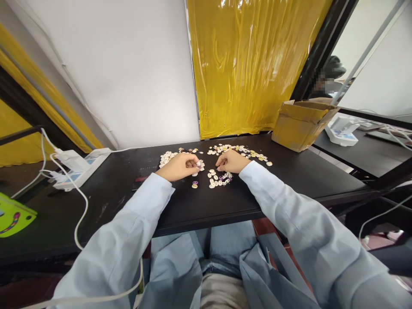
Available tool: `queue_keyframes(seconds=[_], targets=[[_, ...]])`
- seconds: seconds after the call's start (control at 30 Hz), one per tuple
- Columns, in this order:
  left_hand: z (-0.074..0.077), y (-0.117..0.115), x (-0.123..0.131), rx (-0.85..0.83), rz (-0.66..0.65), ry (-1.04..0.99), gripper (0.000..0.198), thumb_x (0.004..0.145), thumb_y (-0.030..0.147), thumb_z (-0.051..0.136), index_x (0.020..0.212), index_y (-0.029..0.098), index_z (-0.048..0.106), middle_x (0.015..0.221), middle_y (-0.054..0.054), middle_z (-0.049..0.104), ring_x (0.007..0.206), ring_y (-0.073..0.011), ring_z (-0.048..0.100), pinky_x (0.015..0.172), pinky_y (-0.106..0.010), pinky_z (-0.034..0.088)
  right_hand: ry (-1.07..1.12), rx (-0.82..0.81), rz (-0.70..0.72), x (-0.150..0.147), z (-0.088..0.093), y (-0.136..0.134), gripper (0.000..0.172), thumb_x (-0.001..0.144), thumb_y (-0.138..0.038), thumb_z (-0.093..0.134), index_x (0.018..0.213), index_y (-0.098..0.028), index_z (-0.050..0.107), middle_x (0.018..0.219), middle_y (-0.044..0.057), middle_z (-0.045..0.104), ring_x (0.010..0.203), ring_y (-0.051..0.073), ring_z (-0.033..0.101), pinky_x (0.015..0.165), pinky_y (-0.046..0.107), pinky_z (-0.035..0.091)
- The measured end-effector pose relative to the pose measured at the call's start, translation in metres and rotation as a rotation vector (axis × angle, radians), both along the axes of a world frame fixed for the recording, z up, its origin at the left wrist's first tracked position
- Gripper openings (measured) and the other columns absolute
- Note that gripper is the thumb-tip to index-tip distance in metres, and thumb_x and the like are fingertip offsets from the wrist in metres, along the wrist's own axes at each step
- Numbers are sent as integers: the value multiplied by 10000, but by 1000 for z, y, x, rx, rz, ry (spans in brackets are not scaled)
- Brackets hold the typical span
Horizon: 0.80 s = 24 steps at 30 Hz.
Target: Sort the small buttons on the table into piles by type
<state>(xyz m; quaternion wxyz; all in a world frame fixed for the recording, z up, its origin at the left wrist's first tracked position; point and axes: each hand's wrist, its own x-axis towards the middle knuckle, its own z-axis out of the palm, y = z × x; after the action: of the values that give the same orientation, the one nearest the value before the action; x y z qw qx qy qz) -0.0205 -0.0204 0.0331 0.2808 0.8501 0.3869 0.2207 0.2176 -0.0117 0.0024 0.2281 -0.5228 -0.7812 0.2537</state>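
My left hand [179, 166] reaches over the dark tabletop, thumb and fingers pinched on a small pale button-like piece [198, 164]. A heap of similar cream pieces [165, 158] lies behind and beside that hand. To the right, my right hand [233, 162] is closed with its fingertips pointing down near the table; what they hold, if anything, is too small to make out. Between and just in front of the hands lies a group of pale oval pieces [215, 183], with a cluster of purple and white ones [227, 177] beside it. A purple piece [195, 182] sits apart, touching a yellowish one [195, 186].
More cream and yellow pieces [254, 153] spread behind my right hand. A cardboard box [301, 124] stands at the back right. On the left are a white power strip [82, 169] with cables and a bright green object [14, 216]. A person [330, 77] is beyond the frame at right.
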Motion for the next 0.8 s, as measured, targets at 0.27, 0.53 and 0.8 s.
queue_keyframes(seconds=[0.27, 0.53, 0.8], targets=[[13, -11, -7, -294, -257, 191, 232, 628, 298, 757, 780, 142, 679, 679, -4, 629, 613, -115, 551, 580, -220, 416, 3, -32, -21, -1, -4, 2, 44, 676, -129, 713, 714, -133, 691, 677, 37, 694, 622, 127, 628, 580, 201, 481], [3, -4, -7, -289, -185, 221, 294, 613, 290, 755, 860, 144, 693, 656, -1, 629, 633, -137, 591, 593, -225, 435, 20, 6, -19, 0, -5, 3, 60, 676, -111, 697, 715, -139, 661, 650, 24, 673, 580, 114, 604, 558, 199, 470], [6, -6, -7, -343, -155, 208, 270, 585, 280, 776, 804, 151, 684, 635, -6, 657, 600, -146, 615, 565, -223, 430, 24, -11, 1, 1, 0, 0, 98, 671, -128, 701, 766, -134, 720, 631, 22, 681, 575, 122, 611, 581, 211, 481]])
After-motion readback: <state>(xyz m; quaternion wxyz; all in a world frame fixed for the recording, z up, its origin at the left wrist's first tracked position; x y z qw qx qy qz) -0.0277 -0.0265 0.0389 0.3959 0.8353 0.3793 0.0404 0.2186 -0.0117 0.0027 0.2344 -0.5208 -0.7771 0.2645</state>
